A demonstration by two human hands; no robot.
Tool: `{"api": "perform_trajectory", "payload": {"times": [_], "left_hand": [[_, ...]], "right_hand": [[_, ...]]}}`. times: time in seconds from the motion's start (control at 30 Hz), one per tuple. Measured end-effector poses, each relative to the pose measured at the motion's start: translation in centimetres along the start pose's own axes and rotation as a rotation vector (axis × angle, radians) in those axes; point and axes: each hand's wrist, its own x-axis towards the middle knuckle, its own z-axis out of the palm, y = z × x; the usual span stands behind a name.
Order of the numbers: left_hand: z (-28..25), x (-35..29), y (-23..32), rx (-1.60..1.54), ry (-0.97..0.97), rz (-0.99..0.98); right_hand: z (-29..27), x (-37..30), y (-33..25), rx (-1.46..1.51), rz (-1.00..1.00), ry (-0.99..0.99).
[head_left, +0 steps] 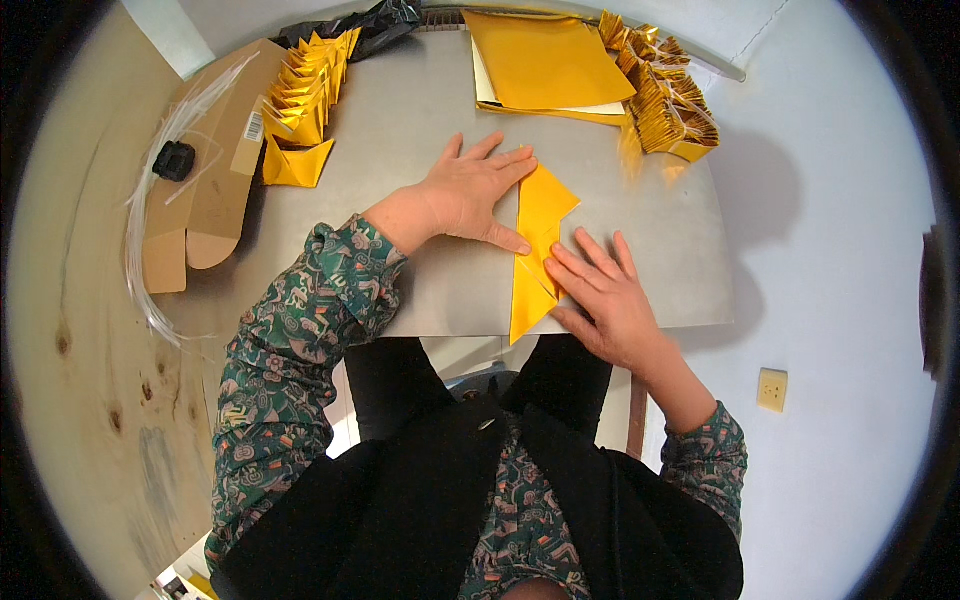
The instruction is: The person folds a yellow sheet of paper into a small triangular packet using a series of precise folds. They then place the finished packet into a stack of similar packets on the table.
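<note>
Two hands lie flat and open on a gold paper sheet [538, 235] at the near middle of the grey desk [420, 120]. The left hand [470, 195] pins its upper edge; the right hand [600, 290] presses a folded flap. Judged step: creasing a fold. Next likely needs firm fingertip pressure along the crease. Folded gold pieces [310, 85] and flat gold sheets [545, 60] sit beyond.

Flat brown cardboard box [205, 170] with white barcode label [254, 127], table's left edge.
</note>
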Motion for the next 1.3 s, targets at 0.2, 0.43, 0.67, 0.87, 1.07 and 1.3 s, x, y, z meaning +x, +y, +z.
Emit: {"api": "perform_trajectory", "payload": {"times": [0.2,0.43,0.67,0.87,1.07,1.3], "left_hand": [[0.2,-0.8,-0.1,0.035,0.034,0.032],[1.9,-2.1,0.9,-0.018,0.078,0.037],[2.0,-2.2,0.9,-0.022,0.071,0.033],[1.9,-2.4,1.0,-0.019,0.047,0.03],[1.9,-2.5,1.1,0.003,0.036,0.025],[2.0,-2.7,1.4,0.007,0.054,0.026]], "right_hand": [[0.7,-2.6,-2.5,0.028,-0.01,0.044],[1.1,-2.7,-2.6,0.082,0.0,0.172],[2.3,-2.1,-2.4,0.103,-0.011,0.305],[2.4,-1.8,-2.5,0.123,-0.001,0.326],[1.9,-1.3,-2.3,0.141,-0.006,0.306],[1.9,-1.3,-2.6,0.083,-0.053,0.315]]}}
